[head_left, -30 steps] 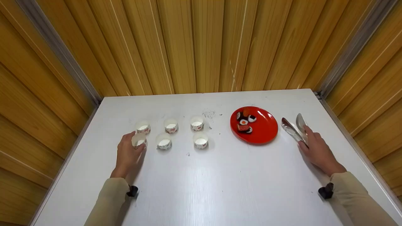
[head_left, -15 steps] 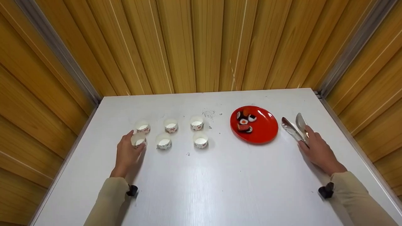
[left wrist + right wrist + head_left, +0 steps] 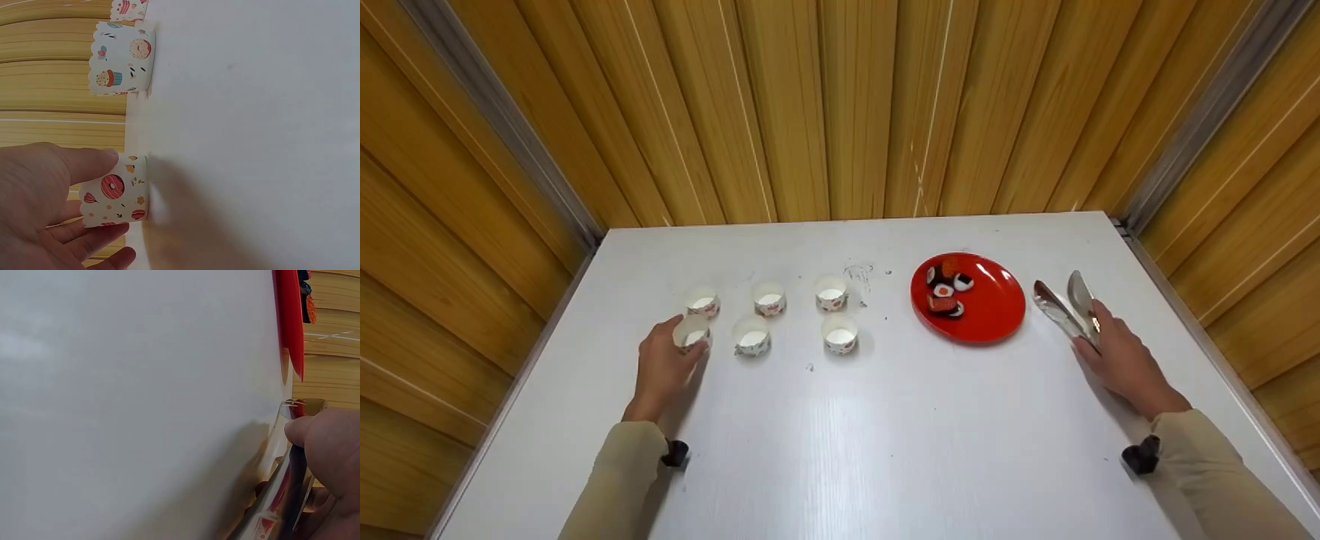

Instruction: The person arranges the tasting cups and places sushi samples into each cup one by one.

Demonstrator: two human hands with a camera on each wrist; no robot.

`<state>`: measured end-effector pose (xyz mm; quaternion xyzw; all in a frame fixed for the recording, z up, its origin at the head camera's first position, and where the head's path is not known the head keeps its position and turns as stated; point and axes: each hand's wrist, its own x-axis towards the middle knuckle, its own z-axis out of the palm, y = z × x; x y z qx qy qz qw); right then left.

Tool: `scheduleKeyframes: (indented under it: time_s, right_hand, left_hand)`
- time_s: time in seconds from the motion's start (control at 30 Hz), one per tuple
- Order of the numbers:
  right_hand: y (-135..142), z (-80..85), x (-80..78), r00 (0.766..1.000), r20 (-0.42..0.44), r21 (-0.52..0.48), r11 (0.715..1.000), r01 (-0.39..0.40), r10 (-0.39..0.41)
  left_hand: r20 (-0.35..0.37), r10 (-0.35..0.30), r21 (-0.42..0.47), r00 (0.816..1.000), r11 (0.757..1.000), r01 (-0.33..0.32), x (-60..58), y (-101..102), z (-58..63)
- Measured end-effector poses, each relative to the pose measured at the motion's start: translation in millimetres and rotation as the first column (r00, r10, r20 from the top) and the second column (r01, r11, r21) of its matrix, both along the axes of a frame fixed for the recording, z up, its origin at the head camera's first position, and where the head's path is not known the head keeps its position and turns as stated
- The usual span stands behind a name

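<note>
My left hand point(image 3: 664, 367) grips a white paper baking cup point(image 3: 115, 194) printed with doughnuts, thumb on one side and fingers on the other; the cup stands upright on the table at the near left of two rows. At the right, my right hand point(image 3: 1126, 366) holds shiny metal serving tongs point(image 3: 1061, 309), their two arms spread apart and pointing away from me. Left of the tongs lies a round red plate point(image 3: 994, 311). Several sushi pieces point(image 3: 943, 291) sit together on its left half.
Several more baking cups stand upright near the left hand, among them a near-row cup point(image 3: 751, 339), a far-row cup point(image 3: 831, 296) and a near-right cup point(image 3: 840, 336). Wood-patterned panels point(image 3: 855, 112) rise behind the white table point(image 3: 840, 442) and at both sides.
</note>
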<state>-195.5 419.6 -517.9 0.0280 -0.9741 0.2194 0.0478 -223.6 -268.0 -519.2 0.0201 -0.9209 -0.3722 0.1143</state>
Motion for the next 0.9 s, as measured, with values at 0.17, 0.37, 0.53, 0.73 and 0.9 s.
scheduleKeyframes:
  time_s: [0.17, 0.37, 0.53, 0.73, 0.9]
  right_hand:
    - [1, 1.5, -0.5, 1.000, -0.014, -0.015, 1.000, -0.002, 0.002]
    - [1, 12.7, 0.5, 0.999, 0.053, -0.040, 0.999, 0.012, -0.010]
    - [5, 27.3, -1.6, 0.994, 0.106, -0.008, 0.999, 0.036, -0.035]
    - [9, 47.3, -7.2, 0.999, 0.047, 0.044, 0.999, 0.001, -0.003]
    - [5, 69.8, -14.1, 0.998, -0.004, 0.088, 0.994, -0.061, 0.062]
  left_hand:
    - [-0.024, -0.011, 0.001, 1.000, 1.000, 0.011, -0.1, 0, -2.1]
    - [-0.017, -0.011, -0.004, 1.000, 1.000, 0.011, 0.2, 1, -1.5]
    - [-0.002, -0.011, -0.005, 1.000, 1.000, 0.011, -0.5, 0, -0.7]
    - [0.001, -0.019, -0.004, 1.000, 1.000, 0.019, 0.0, -1, 0.4]
    - [0.008, -0.016, 0.001, 1.000, 1.000, 0.016, 0.6, -1, 1.2]
